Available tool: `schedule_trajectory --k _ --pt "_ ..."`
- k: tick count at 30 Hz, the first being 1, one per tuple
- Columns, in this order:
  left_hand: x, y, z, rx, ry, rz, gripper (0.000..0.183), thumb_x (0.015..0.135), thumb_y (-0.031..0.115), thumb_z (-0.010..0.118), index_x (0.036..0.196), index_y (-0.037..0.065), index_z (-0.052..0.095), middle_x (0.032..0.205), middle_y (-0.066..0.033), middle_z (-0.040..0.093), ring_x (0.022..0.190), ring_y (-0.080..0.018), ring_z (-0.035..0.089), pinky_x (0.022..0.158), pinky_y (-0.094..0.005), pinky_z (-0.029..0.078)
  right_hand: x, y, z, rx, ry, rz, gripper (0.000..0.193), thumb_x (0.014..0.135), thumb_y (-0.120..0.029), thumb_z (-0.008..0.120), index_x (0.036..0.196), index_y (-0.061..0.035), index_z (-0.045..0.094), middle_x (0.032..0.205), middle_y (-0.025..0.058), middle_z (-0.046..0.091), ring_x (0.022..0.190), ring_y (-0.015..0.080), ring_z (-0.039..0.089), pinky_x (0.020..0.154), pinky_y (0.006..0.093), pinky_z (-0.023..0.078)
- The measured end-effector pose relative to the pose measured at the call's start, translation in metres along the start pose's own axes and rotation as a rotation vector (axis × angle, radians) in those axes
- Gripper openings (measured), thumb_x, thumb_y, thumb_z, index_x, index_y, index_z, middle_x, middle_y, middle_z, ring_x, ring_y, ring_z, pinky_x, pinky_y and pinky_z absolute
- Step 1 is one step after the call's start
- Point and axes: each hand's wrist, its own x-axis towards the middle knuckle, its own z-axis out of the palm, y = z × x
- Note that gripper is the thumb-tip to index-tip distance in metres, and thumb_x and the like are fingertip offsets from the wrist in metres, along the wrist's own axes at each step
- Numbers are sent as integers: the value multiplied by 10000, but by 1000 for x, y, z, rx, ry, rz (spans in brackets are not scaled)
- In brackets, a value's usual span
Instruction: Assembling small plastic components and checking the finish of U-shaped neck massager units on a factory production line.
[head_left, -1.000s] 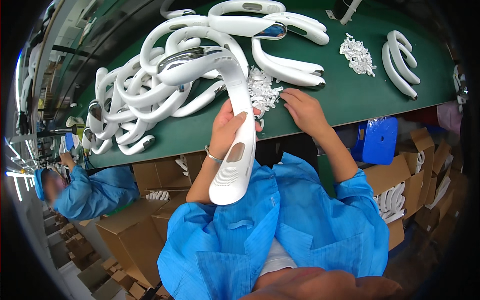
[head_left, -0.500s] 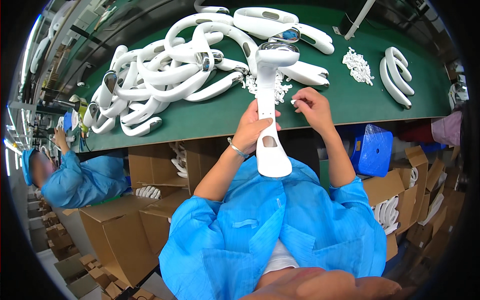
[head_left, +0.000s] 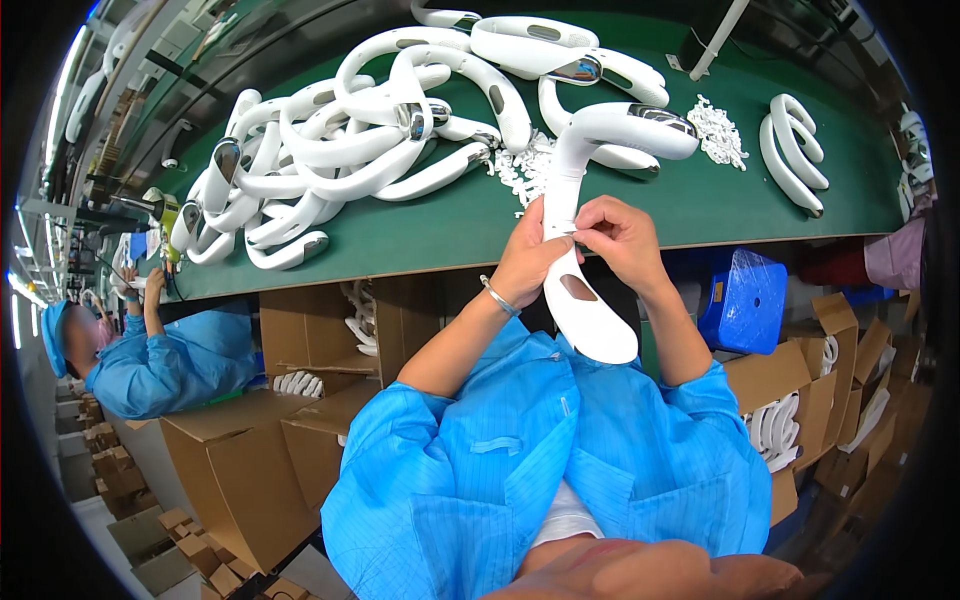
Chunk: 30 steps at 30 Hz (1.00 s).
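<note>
My left hand (head_left: pixel 530 258) is closed around the middle of a white curved plastic band (head_left: pixel 590 318), which has a shiny chrome end and a dark oval opening near its lower end. The band is held up in front of the bench edge, its chrome end pointing to the right. Against the band's middle, my right hand (head_left: pixel 622 240) is closed in a pinch. The small white plastic piece at its fingertips is mostly hidden. Just beyond the hands lies a pile of small white plastic pieces (head_left: pixel 522 172).
A large heap of similar white bands (head_left: pixel 350 150) covers the green bench (head_left: pixel 420 228) at left. Another small-parts pile (head_left: pixel 718 135) and two bands (head_left: pixel 790 155) lie at right. Cardboard boxes (head_left: pixel 235 470) and a blue stool (head_left: pixel 745 300) stand below. A co-worker (head_left: pixel 170 360) works at far left.
My right hand has moved left and down, bringing the small white piece from beside the band onto its middle. The band has turned and tilted, its chrome end swinging right.
</note>
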Motion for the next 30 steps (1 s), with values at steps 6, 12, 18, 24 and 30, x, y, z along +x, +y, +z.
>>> schedule_trajectory --k 6,12,18,24,30 --pt "-2 -2 2 11 8 19 520 820 -9 525 1300 29 328 1014 -99 558 767 -152 619 686 -277 543 0 -4 4 37 20 93 96 757 100 611 832 41 604 887 61 575 722 104 591 624 213 491" --pt "-5 -8 -2 -2 -33 82 629 797 -8 508 1367 45 247 1094 -113 527 841 -168 607 732 -298 538 -5 -9 6 -13 0 66 105 759 125 577 821 54 623 912 66 558 785 120 581 653 223 497" --pt "-10 -14 -1 166 -57 207 672 791 17 481 1396 26 188 1152 -126 484 931 -164 554 780 -298 500 -16 -19 12 13 -13 77 109 774 95 581 832 32 649 954 72 547 781 130 572 668 230 485" --pt "-15 -19 -2 423 -56 377 625 851 87 491 1394 -28 202 1208 -143 486 1050 -180 512 887 -299 430 -22 -21 20 73 66 158 106 797 71 585 878 3 581 903 33 529 805 107 566 719 224 491" --pt "-20 -31 -5 445 -26 348 566 883 82 416 1388 -50 198 1298 -152 413 1178 -185 424 993 -325 350 -27 -20 21 28 108 245 164 787 56 611 921 -19 551 903 38 526 815 97 563 724 224 494"
